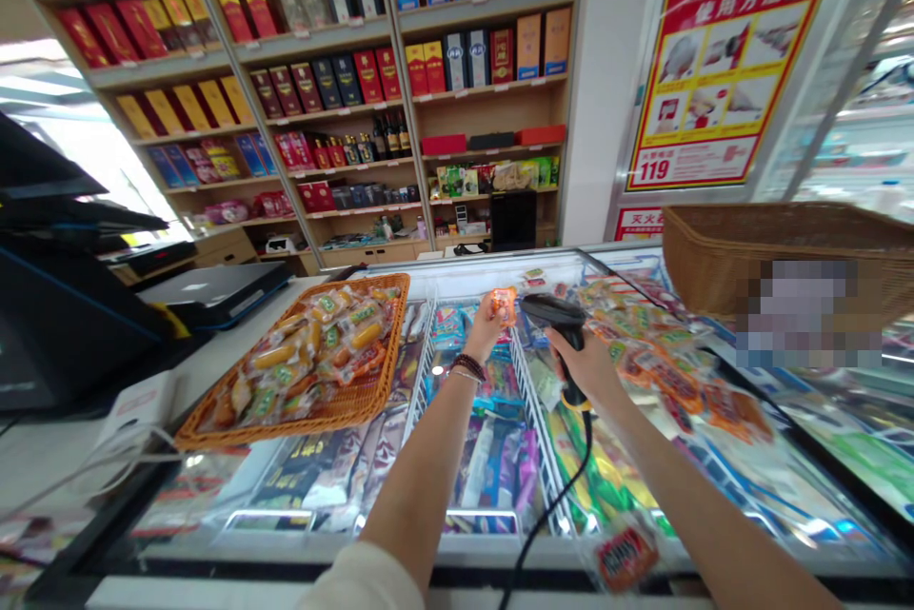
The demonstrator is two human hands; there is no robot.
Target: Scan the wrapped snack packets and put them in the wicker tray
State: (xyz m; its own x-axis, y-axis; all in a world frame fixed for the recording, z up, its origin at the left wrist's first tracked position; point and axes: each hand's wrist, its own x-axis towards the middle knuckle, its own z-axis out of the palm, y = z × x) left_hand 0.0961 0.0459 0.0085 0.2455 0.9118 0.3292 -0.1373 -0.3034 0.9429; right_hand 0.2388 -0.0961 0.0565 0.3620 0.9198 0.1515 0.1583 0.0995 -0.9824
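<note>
My left hand [486, 323], with a dark beaded bracelet at its wrist, grips a small orange snack packet [504, 305] over the glass-topped freezer. Close to its right, my right hand [586, 364] is wrapped round the handle of a black barcode scanner [553, 310]. The scanner's head faces left, toward the packet, and the two are apart. From the handle a black cable [549, 505] runs down to the front edge. On the glass at right lie many loose packaged snacks [667, 372]. A wicker tray [400, 334] of similar wrapped snacks stands at left.
Ice creams fill wire baskets [528, 391] under the glass. One red-labelled packet [625, 558] lies at the front edge. A brown basket [700, 253] stands at right. Checkout equipment [57, 305] and a flat black device [221, 291] are at left; shelves of boxes [343, 77] line the back.
</note>
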